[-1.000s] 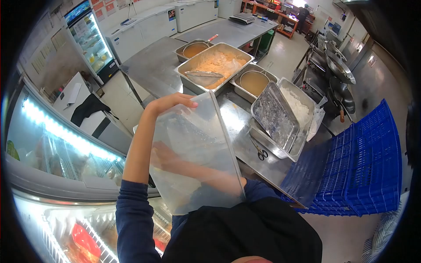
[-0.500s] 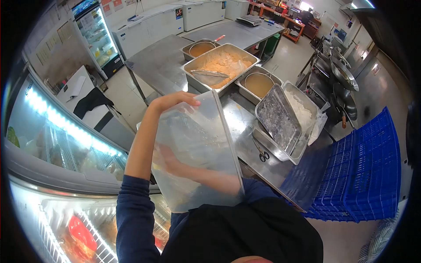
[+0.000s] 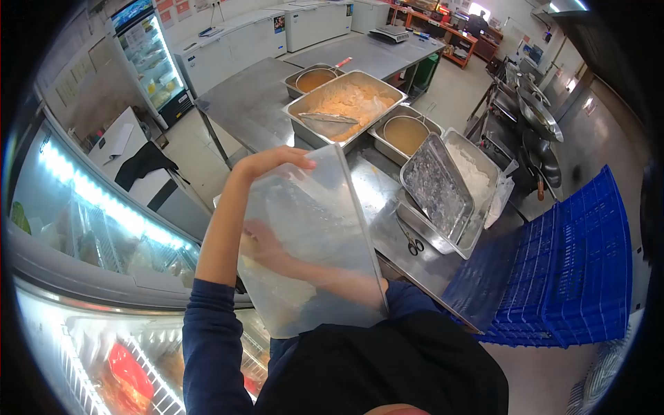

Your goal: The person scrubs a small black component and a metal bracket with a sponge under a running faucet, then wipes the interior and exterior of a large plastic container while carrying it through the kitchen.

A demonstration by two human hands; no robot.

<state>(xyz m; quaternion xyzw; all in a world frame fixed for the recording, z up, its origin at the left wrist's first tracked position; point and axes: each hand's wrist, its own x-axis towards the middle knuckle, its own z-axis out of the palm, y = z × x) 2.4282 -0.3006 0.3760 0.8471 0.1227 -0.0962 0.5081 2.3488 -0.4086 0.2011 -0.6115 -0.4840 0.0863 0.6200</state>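
A large translucent plastic container [image 3: 315, 228] is tilted up in front of my body. My left hand [image 3: 280, 160] grips its top edge, fingers bent over the rim. Through the cloudy wall my right hand [image 3: 266, 242] shows blurred, at the container's left part, with the forearm reaching across from the right. Whether those fingers hold anything is hidden by the plastic. Beyond the container, a steel pan of orange-coated food [image 3: 349, 104] carries a metal strainer [image 3: 328, 123].
Steel table [image 3: 242, 104] with two liquid-filled pans, a white-powder tray [image 3: 470, 166], a dusty tray [image 3: 437, 183] and black scissors [image 3: 413, 245]. Blue crates [image 3: 553, 277] stand at right. A lit fridge [image 3: 104, 214] lies at left. A person [image 3: 477, 24] is far back.
Behind the plastic, my right hand has moved slightly up and left. My left hand keeps its grip on the rim, and the container has barely shifted.
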